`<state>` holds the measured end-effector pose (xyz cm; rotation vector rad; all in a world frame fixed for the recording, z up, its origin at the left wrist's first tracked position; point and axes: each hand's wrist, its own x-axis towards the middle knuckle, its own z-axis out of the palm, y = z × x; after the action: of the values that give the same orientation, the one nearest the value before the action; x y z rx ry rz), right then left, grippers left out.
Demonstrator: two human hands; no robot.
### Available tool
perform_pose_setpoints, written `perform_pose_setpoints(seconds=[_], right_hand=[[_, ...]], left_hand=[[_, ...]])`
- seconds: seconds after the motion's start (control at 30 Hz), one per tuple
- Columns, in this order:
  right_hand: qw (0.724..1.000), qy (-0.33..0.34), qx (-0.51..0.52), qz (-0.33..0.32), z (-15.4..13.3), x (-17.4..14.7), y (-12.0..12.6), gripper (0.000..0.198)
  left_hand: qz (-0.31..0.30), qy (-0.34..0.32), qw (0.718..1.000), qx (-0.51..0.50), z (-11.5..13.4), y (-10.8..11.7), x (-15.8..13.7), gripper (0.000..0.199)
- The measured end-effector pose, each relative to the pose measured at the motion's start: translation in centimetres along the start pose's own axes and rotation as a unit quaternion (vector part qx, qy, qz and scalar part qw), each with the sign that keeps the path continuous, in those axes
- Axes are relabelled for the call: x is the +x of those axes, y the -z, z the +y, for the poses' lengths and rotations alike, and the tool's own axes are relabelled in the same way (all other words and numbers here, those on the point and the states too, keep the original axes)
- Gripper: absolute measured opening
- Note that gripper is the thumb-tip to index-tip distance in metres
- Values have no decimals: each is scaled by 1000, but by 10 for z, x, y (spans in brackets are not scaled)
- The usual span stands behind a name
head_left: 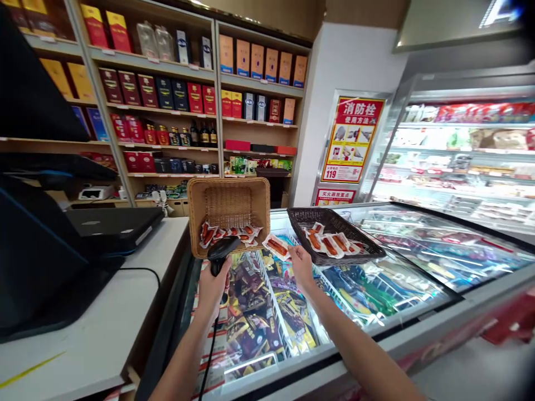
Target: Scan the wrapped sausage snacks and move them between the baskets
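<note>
My left hand is wrapped round the handle of a black barcode scanner, whose cord hangs down past my wrist. Between the fingers of my right hand is a packaged sausage in a clear and white wrapper, held by its right end. Just behind the scanner, a tan wicker basket is tipped toward me with several wrapped sausages along its lower side. A dark brown wicker basket lies to the right, with several more packaged sausages in it.
Both baskets rest on the glass top of a chest freezer filled with packaged goods. On the left, a white counter carries a black checkout terminal. Shelves of boxed bottles stand behind, and a lit refrigerated display at right.
</note>
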<state>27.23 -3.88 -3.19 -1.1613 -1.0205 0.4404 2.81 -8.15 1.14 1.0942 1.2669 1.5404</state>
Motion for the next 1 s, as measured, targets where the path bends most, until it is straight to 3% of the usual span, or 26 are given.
perform_pose_setpoints(seconds=[0.13, 0.23, 0.6, 1.0], right_hand=[[997, -63, -2, 47, 2, -4, 21, 56], [996, -73, 13, 48, -1, -5, 20, 53], [995, -83, 45, 20, -16, -11, 19, 52], [995, -78, 54, 38, -13, -8, 18, 52]], left_hand=[[-117, -15, 990, 78, -9, -10, -4, 55], [-149, -27, 982, 109, -16, -13, -5, 55], [-156, -23, 980, 118, -17, -13, -3, 55], [-161, -33, 978, 132, -7, -15, -11, 53]])
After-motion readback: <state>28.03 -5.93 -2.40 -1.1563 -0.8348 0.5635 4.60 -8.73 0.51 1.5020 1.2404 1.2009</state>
